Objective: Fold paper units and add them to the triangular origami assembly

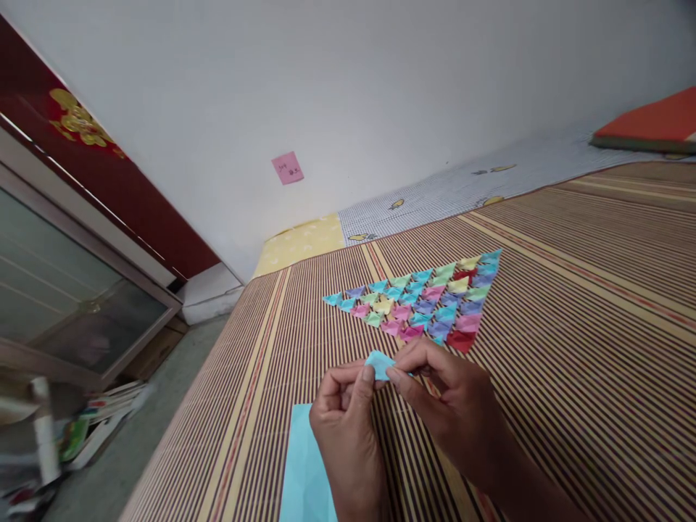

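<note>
A small piece of folded light-blue paper (379, 365) is pinched between both hands in front of me. My left hand (348, 420) grips its left side, thumb on top. With thumb and forefinger, my right hand (451, 399) closes on the right corner of the same paper. Under and beside my left wrist lies a larger light-blue sheet (304, 464), partly covered by the hand. Just beyond my fingers, many small folded paper pieces (421, 293) in blue, green, pink, yellow, purple and red are laid out in a triangle.
Everything lies on a striped mat (261, 377) on a bed. A pink note (288, 168) sticks to the white wall behind. At the far right is an orange folded item (647, 123). Beyond the bed's left edge, papers and clutter (98, 420) lie on the floor beside a glass-paned door (70, 283).
</note>
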Available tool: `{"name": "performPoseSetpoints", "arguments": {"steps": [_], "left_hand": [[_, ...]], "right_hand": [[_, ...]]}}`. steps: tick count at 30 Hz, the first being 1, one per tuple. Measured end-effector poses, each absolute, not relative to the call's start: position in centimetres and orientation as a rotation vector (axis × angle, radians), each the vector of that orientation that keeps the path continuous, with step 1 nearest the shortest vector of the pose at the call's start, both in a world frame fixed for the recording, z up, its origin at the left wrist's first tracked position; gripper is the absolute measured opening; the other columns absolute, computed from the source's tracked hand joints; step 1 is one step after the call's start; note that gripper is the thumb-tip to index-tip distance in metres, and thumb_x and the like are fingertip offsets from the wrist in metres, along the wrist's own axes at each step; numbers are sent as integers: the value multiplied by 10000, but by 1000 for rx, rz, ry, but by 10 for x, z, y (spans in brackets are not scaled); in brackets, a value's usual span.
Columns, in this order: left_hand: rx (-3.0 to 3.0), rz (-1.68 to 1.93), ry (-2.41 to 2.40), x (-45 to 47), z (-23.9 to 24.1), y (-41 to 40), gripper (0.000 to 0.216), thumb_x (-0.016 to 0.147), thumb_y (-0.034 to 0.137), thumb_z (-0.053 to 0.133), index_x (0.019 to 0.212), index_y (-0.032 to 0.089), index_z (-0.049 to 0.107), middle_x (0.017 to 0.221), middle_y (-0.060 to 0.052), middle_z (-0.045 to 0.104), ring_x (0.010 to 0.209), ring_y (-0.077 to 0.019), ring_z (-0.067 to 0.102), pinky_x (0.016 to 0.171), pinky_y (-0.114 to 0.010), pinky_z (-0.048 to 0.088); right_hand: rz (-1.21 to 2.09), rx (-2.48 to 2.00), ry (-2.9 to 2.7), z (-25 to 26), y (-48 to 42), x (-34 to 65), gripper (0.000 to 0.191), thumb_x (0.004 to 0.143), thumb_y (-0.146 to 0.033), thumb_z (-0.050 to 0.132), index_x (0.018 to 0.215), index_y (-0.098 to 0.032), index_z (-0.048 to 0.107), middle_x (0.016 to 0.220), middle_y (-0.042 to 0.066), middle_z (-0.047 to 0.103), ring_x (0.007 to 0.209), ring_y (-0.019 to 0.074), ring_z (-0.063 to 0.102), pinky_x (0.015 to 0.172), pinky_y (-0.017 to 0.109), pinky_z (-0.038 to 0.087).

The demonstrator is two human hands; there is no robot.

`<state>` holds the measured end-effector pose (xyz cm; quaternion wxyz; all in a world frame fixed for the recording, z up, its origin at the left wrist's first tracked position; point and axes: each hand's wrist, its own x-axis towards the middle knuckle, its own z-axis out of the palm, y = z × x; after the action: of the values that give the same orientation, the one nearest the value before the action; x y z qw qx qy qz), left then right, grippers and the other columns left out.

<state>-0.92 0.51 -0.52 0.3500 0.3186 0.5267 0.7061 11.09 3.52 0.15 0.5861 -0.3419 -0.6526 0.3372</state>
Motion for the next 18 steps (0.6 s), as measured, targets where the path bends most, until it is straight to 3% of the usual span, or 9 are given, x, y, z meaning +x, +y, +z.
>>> {"name": "performPoseSetpoints", "arguments": {"steps": [6, 9, 11, 15, 18], "left_hand": [[876, 1815, 1476, -6, -3, 3, 246, 767, 378, 816, 750, 169, 687, 726, -16, 699, 661, -139, 655, 620, -222, 529], [913, 1825, 1486, -5, -4, 3, 229, 785, 371, 802, 764, 173, 689, 741, -18, 703, 689, -142, 657, 658, -230, 536], [942, 1829, 1482, -4, -3, 4, 217, 792, 360, 798, 763, 174, 690, 756, -17, 705, 716, -141, 659, 688, -228, 537], [970, 1761, 1429, -3, 0, 5, 207, 788, 341, 807, 779, 180, 677, 736, -2, 684, 716, -133, 645, 682, -217, 521], [949, 1642, 1322, -6, 1, 5, 205, 792, 336, 805, 868, 184, 691, 773, -2, 690, 734, -135, 639, 693, -226, 516]], "right_hand": [[755, -840, -1530, 0, 34, 110, 181, 937, -226, 614, 759, -205, 598, 707, -27, 644, 654, 124, 614, 635, 240, 475], [859, -848, -1485, 0, 36, 110, 55, 937, -261, 628, 919, -210, 627, 772, -20, 682, 698, 136, 653, 658, 238, 506], [978, -841, -1485, 0, 37, 111, 92, 951, -292, 620, 990, -210, 637, 800, -15, 699, 715, 141, 667, 657, 236, 514], [945, -869, -1553, 3, 38, 114, 204, 974, -281, 579, 797, -198, 638, 714, -20, 655, 670, 134, 619, 638, 240, 467], [837, -887, -1591, 5, 38, 115, 210, 969, -258, 571, 784, -188, 639, 710, -18, 634, 659, 132, 584, 624, 250, 432]]}}
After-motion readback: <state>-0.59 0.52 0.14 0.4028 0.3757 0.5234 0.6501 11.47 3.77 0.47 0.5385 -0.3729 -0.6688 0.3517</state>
